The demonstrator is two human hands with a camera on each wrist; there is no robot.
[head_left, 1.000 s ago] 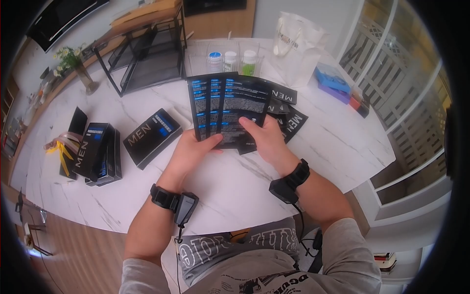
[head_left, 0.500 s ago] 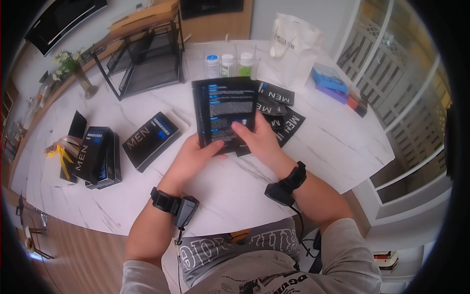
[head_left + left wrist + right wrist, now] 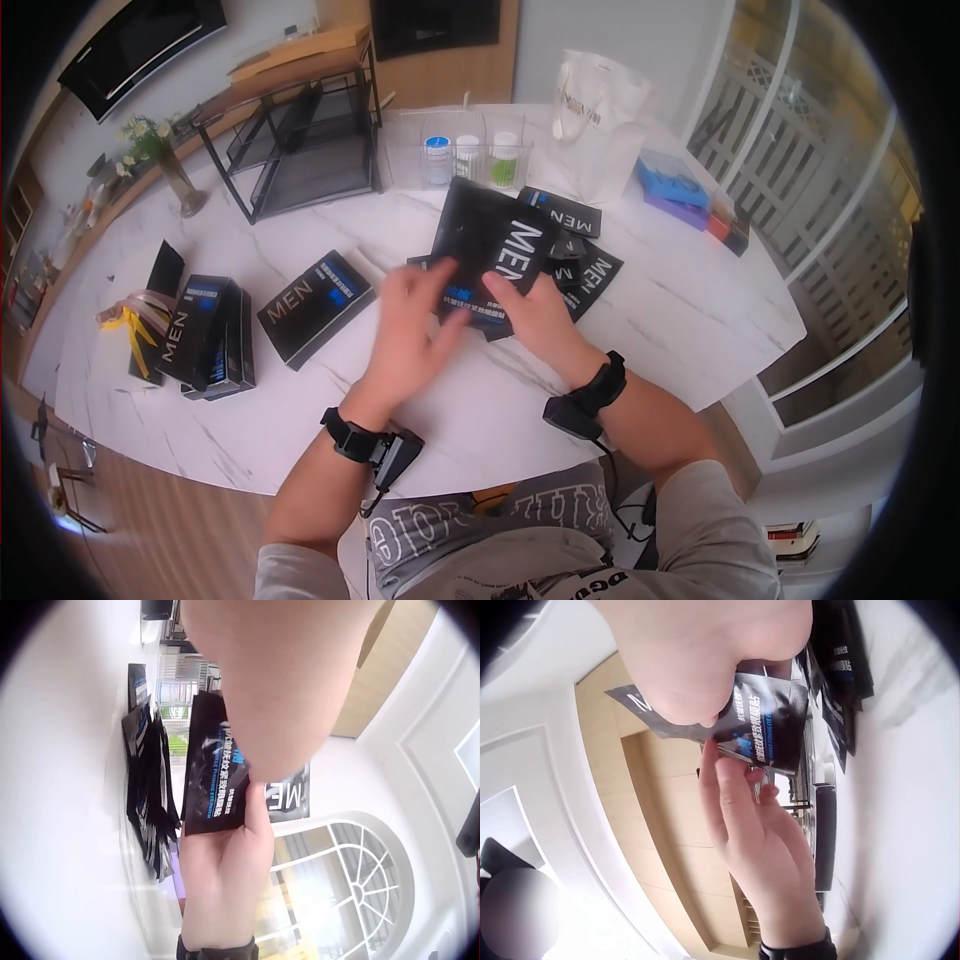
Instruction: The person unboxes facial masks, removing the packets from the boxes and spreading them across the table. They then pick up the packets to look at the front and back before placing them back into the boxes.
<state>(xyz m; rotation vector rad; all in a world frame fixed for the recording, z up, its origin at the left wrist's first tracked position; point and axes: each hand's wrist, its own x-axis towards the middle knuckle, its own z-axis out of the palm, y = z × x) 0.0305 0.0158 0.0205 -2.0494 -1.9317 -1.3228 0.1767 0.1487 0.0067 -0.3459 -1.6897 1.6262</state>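
Note:
A stack of black foil sachets (image 3: 490, 225) marked MEN is pinched in my right hand (image 3: 545, 320), thumb on the printed front. My left hand (image 3: 405, 325) is blurred beside the stack's near left edge, fingers and thumb spread apart. From the right wrist view, the left fingertips (image 3: 727, 769) are right at the sachets' lower edge, with nothing gripped between them. More loose sachets (image 3: 600, 275) lie in an overlapping pile on the table just beyond my right hand; in the left wrist view this pile (image 3: 146, 799) is seen edge-on.
A black MEN box (image 3: 315, 307) lies left of my hands. Further left are more black boxes (image 3: 205, 335) and a ribboned one (image 3: 135, 320). Behind stand a clear organiser with bottles (image 3: 467, 160), a black mesh rack (image 3: 310, 165), a white bag (image 3: 600, 120) and blue-purple boxes (image 3: 675, 185).
The fanned sachets were squared into one stack, then turned so the MEN front faces up. My left hand has let go of them; my right hand keeps its hold.

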